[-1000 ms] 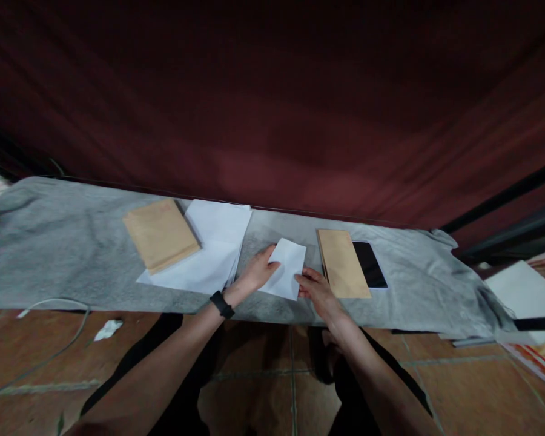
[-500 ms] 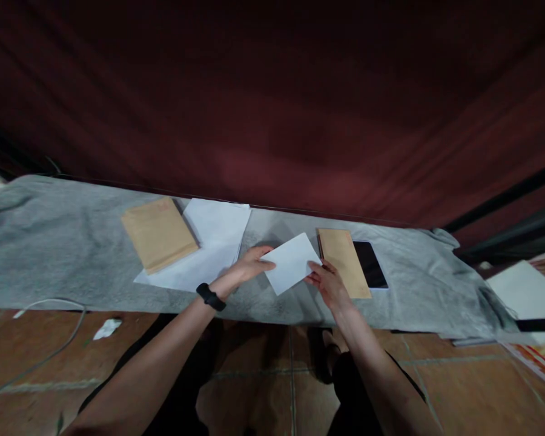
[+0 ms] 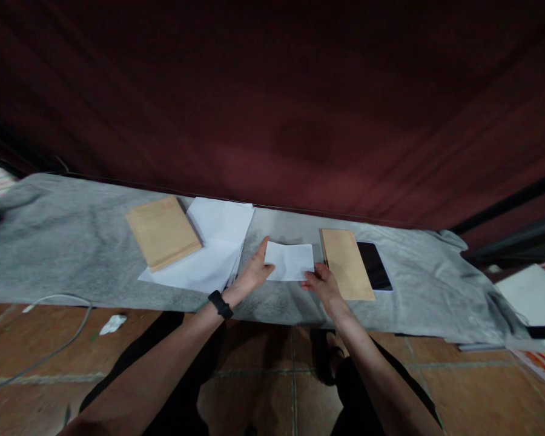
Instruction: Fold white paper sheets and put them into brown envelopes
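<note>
Between my two hands is a folded sheet of white paper (image 3: 289, 261), its long side running left to right. My left hand (image 3: 258, 267) grips its left end, thumb on top. The fingers of my right hand (image 3: 321, 283) pinch its lower right corner. Just to the right lie brown envelopes (image 3: 349, 263), partly over a dark-screened tablet (image 3: 375, 266). On the left, a stack of larger brown envelopes (image 3: 163, 233) rests on loose white sheets (image 3: 220, 227).
A grey cloth (image 3: 72, 242) covers the long, low surface. Behind it hangs a dark red curtain (image 3: 272, 133). On the tiled floor are a pale cable (image 3: 79, 327) and a crumpled tissue (image 3: 113, 324). A white flat object (image 3: 533, 293) stands at the far right.
The paper has turned from a slant to nearly level and now looks narrower from front to back. Both hands have kept hold of it.
</note>
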Demonstrator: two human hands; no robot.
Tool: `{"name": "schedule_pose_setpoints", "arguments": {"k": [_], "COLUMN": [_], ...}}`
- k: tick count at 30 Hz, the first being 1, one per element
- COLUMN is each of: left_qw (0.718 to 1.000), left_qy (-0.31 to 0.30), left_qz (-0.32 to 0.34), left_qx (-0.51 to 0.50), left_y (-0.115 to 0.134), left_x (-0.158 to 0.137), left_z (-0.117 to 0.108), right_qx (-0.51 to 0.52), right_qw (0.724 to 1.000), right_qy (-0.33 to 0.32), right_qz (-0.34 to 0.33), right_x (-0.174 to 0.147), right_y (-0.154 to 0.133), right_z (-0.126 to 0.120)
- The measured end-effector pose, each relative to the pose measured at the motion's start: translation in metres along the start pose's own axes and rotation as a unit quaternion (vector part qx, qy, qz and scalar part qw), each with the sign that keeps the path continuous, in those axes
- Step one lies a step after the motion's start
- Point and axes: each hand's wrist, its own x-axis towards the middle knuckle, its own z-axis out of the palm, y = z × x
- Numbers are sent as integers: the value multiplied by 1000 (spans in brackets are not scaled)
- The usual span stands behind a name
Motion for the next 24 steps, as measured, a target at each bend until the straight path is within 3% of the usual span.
{"name": "schedule_pose_setpoints", "arguments": {"k": [3,8,11,14,16,20,24], "left_qw": [989,946,901,872,867,870,871], "left_qy": [-7,-17,10,-28,-66,-89,-95], "left_qz": [25,80,133,221,260,266,265], "left_qx": [148,315,414,436,420,406,404], "left_y": [2,11,15,13,9,1,0], "left_x": [-3,-19,-31,-41,-49,-61,-64], "left_z": [-2,2,9,20,28,38,39], "right_qx": [-207,-435,-479,-492,-496,-505,-554], "right_qw": [977,895,873,867,865,860,828], "right_qy": [27,42,31,16,10,-2,12], "right_qz": [-49,-91,-88,-80,-74,-76,-89], "right_x": [-1,-11,-14,-14,-13,-12,-19], "right_y": [2,-5,-10,-12,-12,-13,-16], "right_z": [-2,-1,0,0,0,0,0]}}
